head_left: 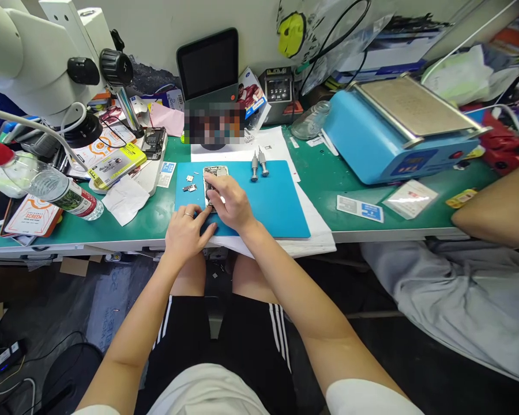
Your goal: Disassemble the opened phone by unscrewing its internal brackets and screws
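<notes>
An opened phone [219, 171] lies upright on the blue mat [281, 202], its inner parts exposed. My left hand [185, 230], with a ring on one finger, rests at the phone's lower left edge, fingers spread. My right hand [231, 202] is over the phone, its index finger reaching to the upper left part; its thumb is apart from that finger and nothing shows between them. Small metal parts [190, 188] lie left of the phone. Two grey screwdrivers [254, 168] stand or lie at the mat's upper middle. My hands hide much of the phone's lower half.
A microscope [38, 52] and a water bottle [69, 196] are at the left. A dark screen [208, 64] stands behind the mat. The blue heating machine [372, 144] sits at the right, with another person's arm [501, 202] at the far right edge.
</notes>
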Action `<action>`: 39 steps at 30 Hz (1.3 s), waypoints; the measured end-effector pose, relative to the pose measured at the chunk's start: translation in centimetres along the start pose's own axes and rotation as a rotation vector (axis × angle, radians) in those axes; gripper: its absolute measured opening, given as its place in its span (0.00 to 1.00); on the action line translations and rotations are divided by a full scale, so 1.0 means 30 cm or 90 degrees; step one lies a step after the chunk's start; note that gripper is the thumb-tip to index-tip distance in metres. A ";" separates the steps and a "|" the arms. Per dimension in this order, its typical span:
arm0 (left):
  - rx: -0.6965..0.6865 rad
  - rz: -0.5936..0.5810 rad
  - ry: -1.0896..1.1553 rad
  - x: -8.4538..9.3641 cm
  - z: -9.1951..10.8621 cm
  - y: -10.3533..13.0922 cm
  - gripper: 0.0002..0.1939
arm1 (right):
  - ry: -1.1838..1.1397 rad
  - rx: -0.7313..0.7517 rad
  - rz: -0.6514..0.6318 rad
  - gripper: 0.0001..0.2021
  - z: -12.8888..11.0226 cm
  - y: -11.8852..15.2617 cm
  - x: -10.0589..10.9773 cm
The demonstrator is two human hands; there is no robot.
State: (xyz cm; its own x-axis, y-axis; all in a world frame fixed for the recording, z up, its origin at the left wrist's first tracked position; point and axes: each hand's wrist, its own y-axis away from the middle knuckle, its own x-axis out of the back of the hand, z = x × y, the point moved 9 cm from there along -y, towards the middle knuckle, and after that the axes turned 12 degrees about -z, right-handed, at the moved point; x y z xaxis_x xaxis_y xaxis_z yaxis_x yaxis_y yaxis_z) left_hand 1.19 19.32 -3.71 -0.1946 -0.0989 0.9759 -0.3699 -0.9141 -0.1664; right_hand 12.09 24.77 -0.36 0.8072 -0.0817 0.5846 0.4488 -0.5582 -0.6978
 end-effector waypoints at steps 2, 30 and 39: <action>-0.003 0.007 -0.001 0.002 0.002 0.001 0.24 | 0.011 0.014 0.018 0.21 -0.007 -0.001 0.010; -0.006 0.005 0.003 0.000 0.003 -0.001 0.24 | -0.051 0.001 0.015 0.21 0.003 -0.003 0.009; -0.008 0.007 0.001 0.002 0.006 -0.001 0.24 | -0.052 0.011 0.021 0.20 -0.001 -0.005 0.011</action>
State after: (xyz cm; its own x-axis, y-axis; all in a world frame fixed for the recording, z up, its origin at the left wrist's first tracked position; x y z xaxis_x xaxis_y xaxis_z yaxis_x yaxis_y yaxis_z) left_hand 1.35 19.28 -3.62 -0.1994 -0.1079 0.9740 -0.3785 -0.9083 -0.1781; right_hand 12.27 24.81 -0.07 0.8496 -0.0318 0.5265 0.4277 -0.5424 -0.7231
